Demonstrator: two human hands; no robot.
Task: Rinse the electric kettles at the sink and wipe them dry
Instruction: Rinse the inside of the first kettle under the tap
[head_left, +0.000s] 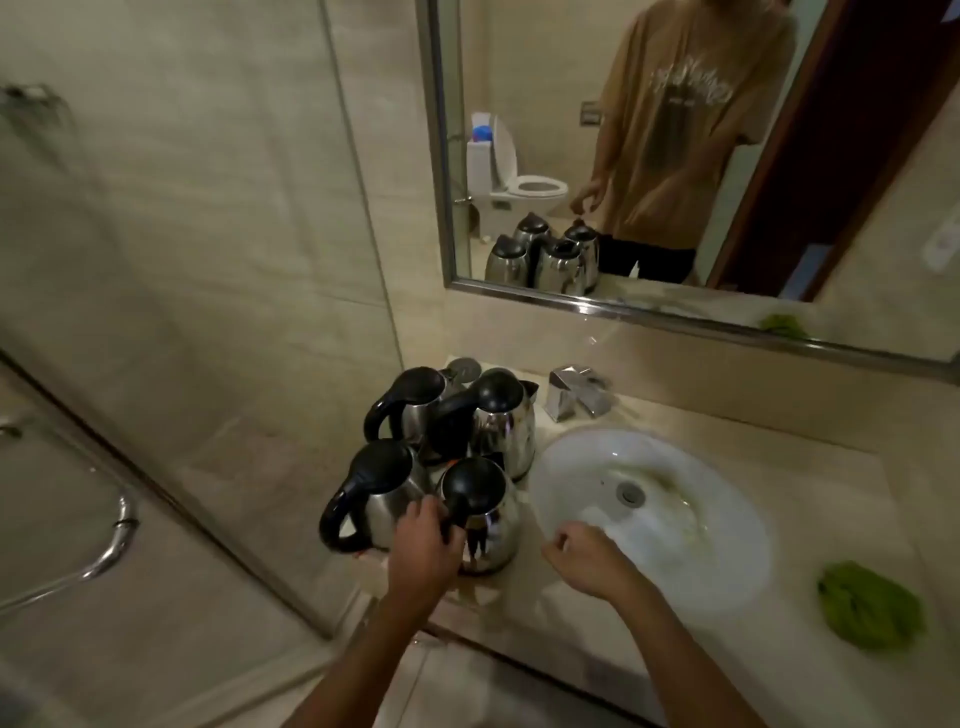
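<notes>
Head view: left hand (423, 540) grips the near-right kettle (480, 519) by its black handle; right hand (584, 561), loosely curled, holds nothing above the sink (727, 545) rim.

Steel kettles (480, 525) w/ black lids, white sink (727, 561), green cloth (870, 605), beige counter (831, 483)

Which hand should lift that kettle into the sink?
Probably the left hand: it already grips the handle of the nearest kettle. The right hand holds nothing, over the sink rim.

L hand (423, 535) grips front kettle (480, 514) handle; R hand (582, 558) over sink (727, 519).
</notes>
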